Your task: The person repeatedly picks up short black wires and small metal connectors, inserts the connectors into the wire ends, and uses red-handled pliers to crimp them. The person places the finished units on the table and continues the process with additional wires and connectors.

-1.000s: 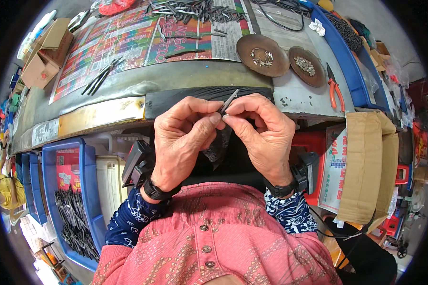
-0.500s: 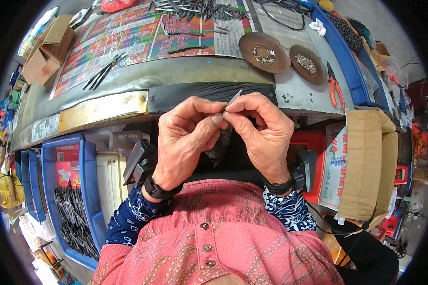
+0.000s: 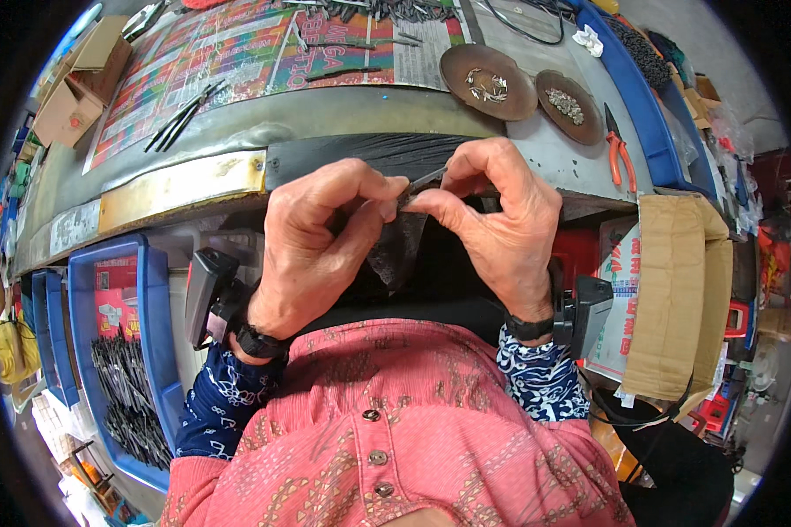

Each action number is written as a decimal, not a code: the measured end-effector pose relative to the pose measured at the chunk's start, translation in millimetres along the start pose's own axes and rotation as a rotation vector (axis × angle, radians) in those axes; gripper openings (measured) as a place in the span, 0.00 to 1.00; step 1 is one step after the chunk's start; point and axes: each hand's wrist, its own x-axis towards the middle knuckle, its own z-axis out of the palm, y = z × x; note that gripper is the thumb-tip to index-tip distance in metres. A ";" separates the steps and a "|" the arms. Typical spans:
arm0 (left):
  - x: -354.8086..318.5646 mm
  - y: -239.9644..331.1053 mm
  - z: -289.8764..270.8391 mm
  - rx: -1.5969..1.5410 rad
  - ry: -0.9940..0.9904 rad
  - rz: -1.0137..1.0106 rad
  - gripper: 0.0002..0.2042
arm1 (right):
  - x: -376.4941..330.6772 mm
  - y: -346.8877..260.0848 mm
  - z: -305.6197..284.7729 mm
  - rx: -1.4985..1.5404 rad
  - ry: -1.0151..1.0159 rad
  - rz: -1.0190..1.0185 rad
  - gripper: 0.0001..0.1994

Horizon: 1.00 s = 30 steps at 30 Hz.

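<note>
"So, where is the slim grey piece (image 3: 428,178)?"

"Up between the two hands, just in front of the table's near edge, slanting away toward the right."

"Which hand has it?"

"The right hand (image 3: 505,215), I'd say: thumb and forefinger are pinched on it, with the wrist bent inward."

"And the left hand (image 3: 316,233)?"

"Its thumb and forefinger are drawn close together at the near end of the piece. I can't tell whether they grip it; the fingertips hide that spot."

"What lies right behind them?"

"A black covering (image 3: 347,158) on the table edge. Past it, on the right, two brown dishes stand side by side: the larger dish (image 3: 517,104) has small, thin, pale bits in it, the smaller dish (image 3: 589,130) a heap of little silvery ones."

"Anything near those?"

"Pliers (image 3: 614,139) with orange handles, lying just right of the smaller dish."

"And on the left of the table?"

"A colourful printed sheet (image 3: 228,88), with a few dark sticks (image 3: 185,116) across its near edge and a pile of dark strips (image 3: 382,10) at the far side."

"Below the table?"

"A blue crate (image 3: 155,307) of black strips at left, and an open cardboard box (image 3: 668,299) at right."
</note>
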 end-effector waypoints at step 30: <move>-15.7 -10.6 15.5 -0.597 0.207 -0.228 0.05 | -8.5 10.1 40.4 -0.253 0.106 -0.340 0.07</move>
